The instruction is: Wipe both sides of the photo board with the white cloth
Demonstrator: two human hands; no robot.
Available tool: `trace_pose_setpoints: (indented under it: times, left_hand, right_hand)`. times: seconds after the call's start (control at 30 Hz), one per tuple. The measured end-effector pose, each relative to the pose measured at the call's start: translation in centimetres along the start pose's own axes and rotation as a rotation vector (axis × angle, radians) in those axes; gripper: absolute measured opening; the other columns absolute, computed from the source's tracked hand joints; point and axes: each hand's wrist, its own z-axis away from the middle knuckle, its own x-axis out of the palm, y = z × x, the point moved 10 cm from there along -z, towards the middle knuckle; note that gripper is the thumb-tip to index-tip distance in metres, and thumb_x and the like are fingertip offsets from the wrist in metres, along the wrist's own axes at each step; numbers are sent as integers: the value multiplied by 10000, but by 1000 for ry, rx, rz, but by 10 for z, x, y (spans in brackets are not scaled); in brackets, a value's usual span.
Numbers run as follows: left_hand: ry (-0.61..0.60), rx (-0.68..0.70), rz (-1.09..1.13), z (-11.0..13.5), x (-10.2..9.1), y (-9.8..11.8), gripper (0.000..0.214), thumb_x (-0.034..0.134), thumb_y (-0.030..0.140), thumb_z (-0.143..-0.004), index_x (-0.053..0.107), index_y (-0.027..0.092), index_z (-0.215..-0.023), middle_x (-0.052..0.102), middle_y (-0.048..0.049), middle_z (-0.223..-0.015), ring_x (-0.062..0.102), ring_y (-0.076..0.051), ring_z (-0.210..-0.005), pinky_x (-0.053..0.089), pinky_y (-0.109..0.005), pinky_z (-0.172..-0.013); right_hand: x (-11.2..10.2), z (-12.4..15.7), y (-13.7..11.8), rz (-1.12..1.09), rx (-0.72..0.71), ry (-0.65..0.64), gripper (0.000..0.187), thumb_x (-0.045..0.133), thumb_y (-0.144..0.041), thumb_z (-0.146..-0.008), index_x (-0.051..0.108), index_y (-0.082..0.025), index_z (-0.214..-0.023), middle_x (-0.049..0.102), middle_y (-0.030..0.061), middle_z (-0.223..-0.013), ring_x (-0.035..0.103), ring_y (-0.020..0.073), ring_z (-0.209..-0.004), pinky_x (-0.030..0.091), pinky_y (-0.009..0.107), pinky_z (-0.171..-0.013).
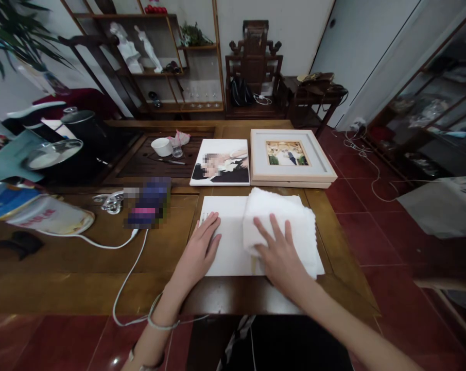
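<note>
right fingers [276,230] spread on white cloth [300,224], left fingers [207,226] on white panel [229,245]

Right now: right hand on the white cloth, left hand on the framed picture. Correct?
Not quite. The left hand is on the left side of the white panel, not the framed picture; the head view shows it. The right hand is on the white cloth.

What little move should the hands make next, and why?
Maybe the right hand should slide the white cloth a little leftward: its fingers are spread on the cloth, which covers only the right part of the white board, while the left hand rests at the board's left edge.
</note>
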Motion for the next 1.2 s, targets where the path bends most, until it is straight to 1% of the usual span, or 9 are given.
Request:
trace_pose_setpoints:
  times: [0.1, 0.23, 0.37, 0.6, 0.7, 0.83, 0.97, 1.07, 1.2]
  left_hand:
    - [4, 7, -1, 0, 0, 0, 401, 411, 221, -946, 440, 175, -1344, 441, -141, -1447, 366, -250, -1375, 282, -547, -1131]
    - [-1, 11, -9, 1, 0, 1, 409, 410, 211, -946, 429, 167, -1353, 434, -144, -1452, 359, -247, -1378, 282, -539, -1132]
    - [-9, 9, -4, 1, 0, 1, 415, 413, 215, -945, 424, 193, -1359, 437, -133, -1452, 364, -249, -1376, 279, -547, -1130]
    - [-15, 2, 11, 0, 1, -1, 399, 408, 225, -949, 437, 192, -1345, 437, -137, -1452, 361, -248, -1378, 280, -547, -1127]
    - [-9, -1, 22, 0, 1, -1, 402, 409, 227, -949, 437, 196, -1348, 439, -135, -1451, 361, -250, -1378, 278, -550, -1127]
    - [-12, -9, 19, 0, 1, -2, 404, 406, 231, -948, 441, 186, -1347, 440, -135, -1451, 359, -248, -1379, 274, -543, -1134]
    - [-21, -3, 10, 1, 2, -1, 405, 390, 227, -951, 437, 176, -1350, 432, -138, -1456, 351, -244, -1383, 267, -537, -1140]
    - [-19, -1, 15, 1, 2, -2, 411, 390, 234, -953, 429, 187, -1359, 427, -136, -1460, 349, -247, -1384, 273, -544, -1135]
    - [-10, 4, 37, 0, 1, -1, 412, 393, 238, -951, 433, 197, -1359, 438, -130, -1453, 357, -250, -1380, 273, -546, -1133]
  right_hand:
    - [-5, 42, -34, -33, -51, 83, 115, 618, -92, -779, 687, -184, -784, 283, 92, -1536, 55, 457, -1406, 159, 748, -1050]
    - [-11, 68, -49, -120, -131, 39, 140, 624, -55, -733, 672, -186, -723, 229, 56, -1558, 52, 443, -1412, 157, 746, -1054]
    - [-6, 37, -26, -118, -132, -94, 311, 609, -43, -681, 700, -219, -921, 236, 49, -1556, 71, 417, -1419, 137, 716, -1086]
    - [5, -57, 11, -5, -27, -88, 392, 561, -62, -761, 662, -215, -1107, 392, 75, -1484, 154, 461, -1391, 148, 725, -1073]
    - [7, -53, -7, 19, -33, -38, 287, 532, -89, -831, 685, -200, -1047, 410, 112, -1464, 167, 482, -1379, 163, 742, -1055]
    - [1, 1, -57, -51, -129, 12, 141, 563, -142, -853, 700, -175, -846, 349, 127, -1495, 102, 490, -1386, 183, 758, -1039]
    - [0, 42, -81, -166, -204, -90, 85, 613, -166, -818, 682, -201, -783, 290, 65, -1533, 67, 447, -1408, 184, 736, -1059]
    - [1, 29, -66, -168, -211, -137, 184, 607, -135, -787, 688, -238, -915, 282, 28, -1541, 86, 404, -1421, 141, 689, -1106]
    - [7, -36, -33, -56, -179, -124, 339, 548, -98, -789, 670, -231, -1075, 391, 55, -1487, 171, 411, -1405, 148, 686, -1100]
